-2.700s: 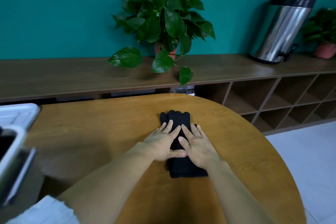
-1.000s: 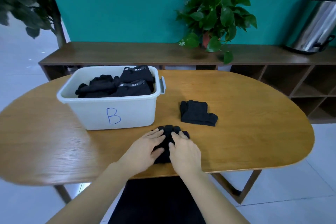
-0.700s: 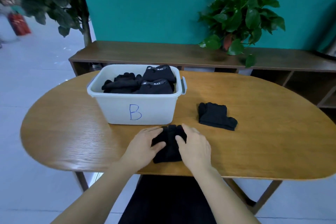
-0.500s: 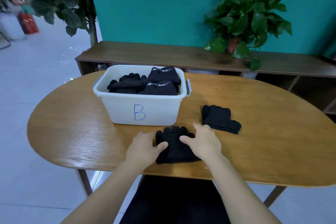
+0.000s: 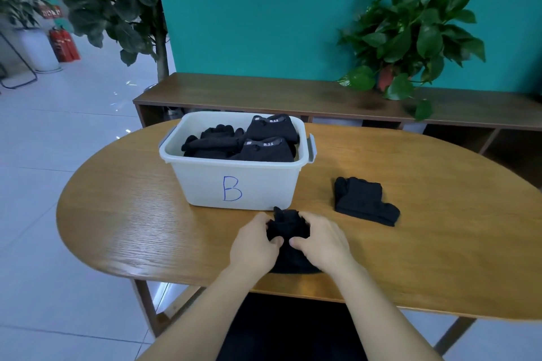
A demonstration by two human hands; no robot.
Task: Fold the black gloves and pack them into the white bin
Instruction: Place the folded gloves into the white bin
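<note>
A pair of black gloves (image 5: 289, 227) lies near the table's front edge, just in front of the white bin (image 5: 240, 182) marked "B". My left hand (image 5: 254, 245) grips its left side and my right hand (image 5: 321, 240) grips its right side, bunching the fabric between them. The bin holds several folded black gloves (image 5: 249, 142). A second folded black pair (image 5: 363, 201) rests on the table to the right of the bin.
The oval wooden table (image 5: 132, 223) stands in front of a low wooden shelf unit (image 5: 264, 95) along a teal wall. A potted plant (image 5: 407, 35) sits on the shelf at the right. A tall leafy plant (image 5: 96, 0) stands at the left.
Both hands have closed around the near gloves and gathered them up, where before they lay flat on top. The view has shifted left, bringing the bin nearer the centre.
</note>
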